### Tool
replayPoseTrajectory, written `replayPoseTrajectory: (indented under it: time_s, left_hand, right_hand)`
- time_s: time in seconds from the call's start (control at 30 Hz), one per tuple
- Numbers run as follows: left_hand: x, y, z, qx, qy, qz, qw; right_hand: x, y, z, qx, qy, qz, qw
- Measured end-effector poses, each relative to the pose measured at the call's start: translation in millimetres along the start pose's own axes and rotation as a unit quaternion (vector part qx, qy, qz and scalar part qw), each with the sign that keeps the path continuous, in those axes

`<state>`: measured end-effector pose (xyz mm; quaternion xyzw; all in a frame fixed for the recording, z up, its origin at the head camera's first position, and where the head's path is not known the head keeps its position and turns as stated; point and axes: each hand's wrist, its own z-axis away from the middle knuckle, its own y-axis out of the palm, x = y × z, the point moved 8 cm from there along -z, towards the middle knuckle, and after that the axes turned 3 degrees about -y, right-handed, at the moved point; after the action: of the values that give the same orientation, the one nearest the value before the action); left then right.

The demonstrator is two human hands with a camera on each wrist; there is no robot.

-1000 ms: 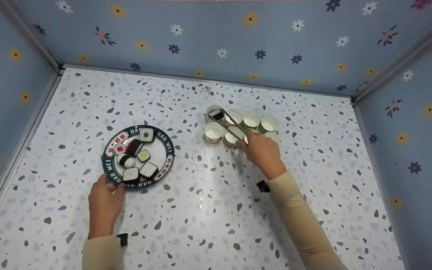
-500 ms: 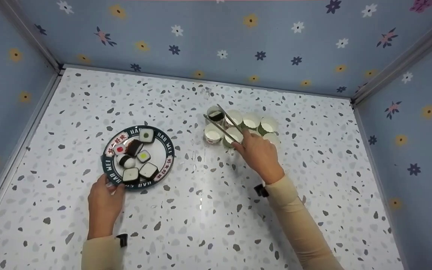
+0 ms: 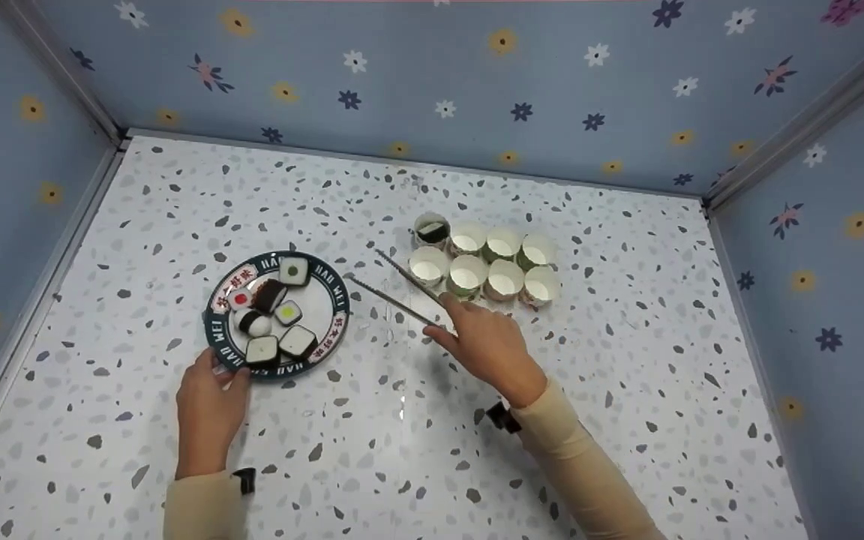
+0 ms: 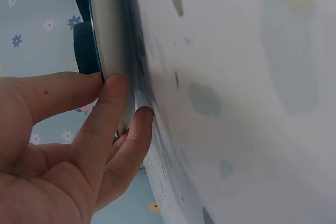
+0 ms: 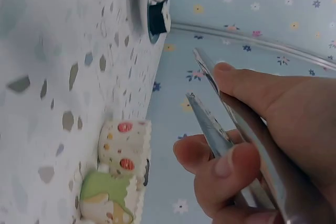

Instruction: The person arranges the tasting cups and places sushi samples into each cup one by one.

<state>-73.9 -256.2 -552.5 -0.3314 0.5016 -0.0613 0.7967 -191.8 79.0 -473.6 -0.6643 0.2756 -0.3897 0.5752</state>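
Observation:
A round plate with a dark green lettered rim carries several sushi pieces, among them a white one with a green centre. My left hand pinches the plate's near left edge, thumb above and fingers beneath, as the left wrist view shows. Metal tongs are gripped in my right hand. Their arms stand apart with nothing between the tips, which point at the plate's right side. In the far left paper cup lies a dark-wrapped sushi piece.
Several more paper cups stand in two rows right of the plate, beyond my right hand. Flower-patterned blue panels wall in the speckled white table at the back and both sides.
My right hand has drawn the tongs away from the far left cup, leftward and nearer, towards the plate. The tongs have opened and the sushi piece stays in the cup. My left hand keeps still.

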Motion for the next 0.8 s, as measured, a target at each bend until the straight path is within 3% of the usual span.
replayPoseTrajectory:
  time_s: [0.47, 0.8]
  left_hand:
    - [3.3, 2.3, -1.5, 0.008, -0.01, -0.001, 0.9999]
    - [2.4, 0.8, -0.3, 0.003, -0.005, 0.001, 1.0]
  right_hand:
    - [55, 29, 22, 0.049, -0.076, -0.038, 0.995]
    - [72, 47, 25, 0.081, -0.083, -0.035, 0.993]
